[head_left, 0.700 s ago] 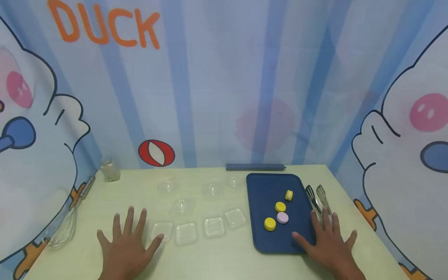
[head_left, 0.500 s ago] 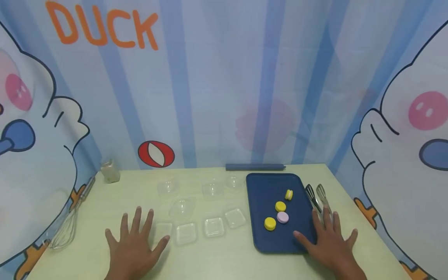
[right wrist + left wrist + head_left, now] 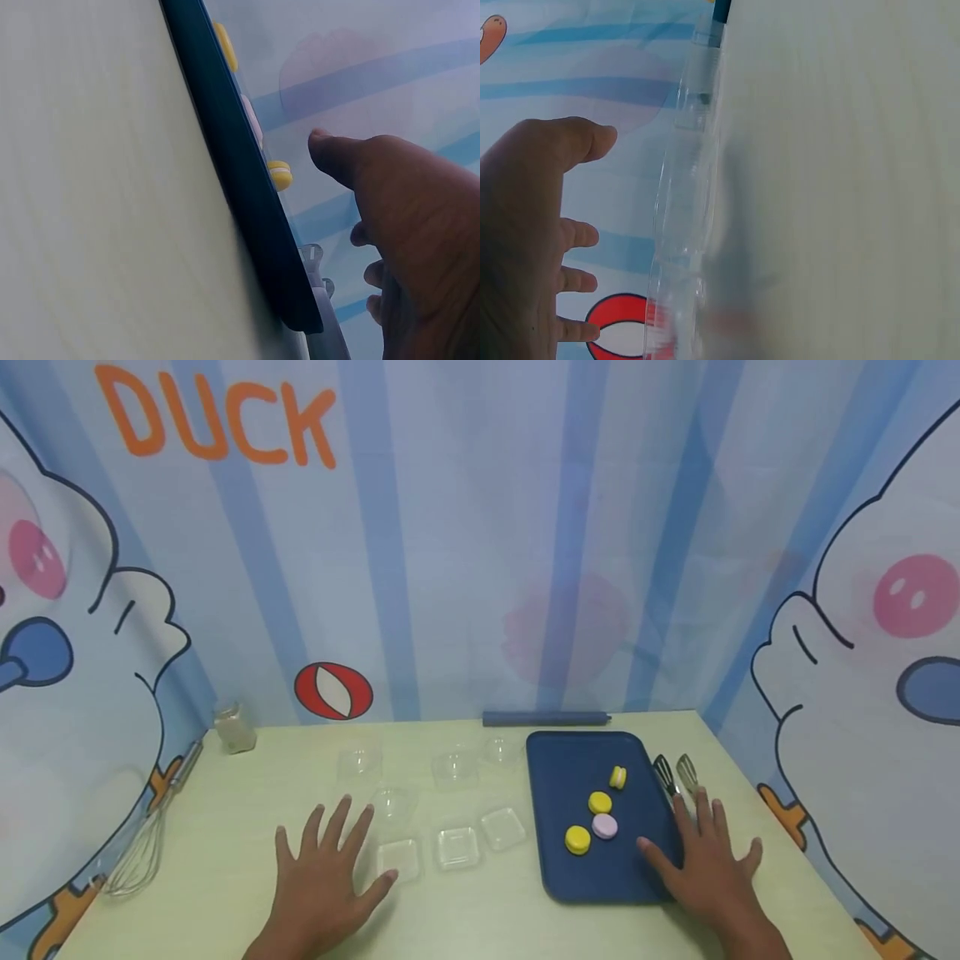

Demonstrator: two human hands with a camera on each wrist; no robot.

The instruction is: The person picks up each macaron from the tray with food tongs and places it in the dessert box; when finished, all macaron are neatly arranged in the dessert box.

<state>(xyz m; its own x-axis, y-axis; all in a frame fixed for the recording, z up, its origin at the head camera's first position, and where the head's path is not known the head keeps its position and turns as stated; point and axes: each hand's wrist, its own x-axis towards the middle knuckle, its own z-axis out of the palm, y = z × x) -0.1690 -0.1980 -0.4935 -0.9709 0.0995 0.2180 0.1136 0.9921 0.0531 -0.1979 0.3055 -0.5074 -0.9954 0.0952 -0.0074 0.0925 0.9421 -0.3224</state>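
My left hand lies flat on the table with its fingers spread, over the left end of a row of clear square bases; its fingertips reach a clear dome lid. In the left wrist view the left hand hovers beside the clear plastic pieces, holding nothing. My right hand rests spread on the right edge of a navy tray, its fingertips by metal tongs. The tray carries three yellow macarons and a pink macaron. The right wrist view shows the right hand beside the tray's rim.
More clear domes sit mid-table. A wire whisk lies at the left edge, with a small jar behind it. A dark blue bar lies against the back curtain. The table's right edge is close to my right hand.
My left hand has slid right and forward, now covering the leftmost clear square base. My right hand has edged slightly forward along the tray's edge.
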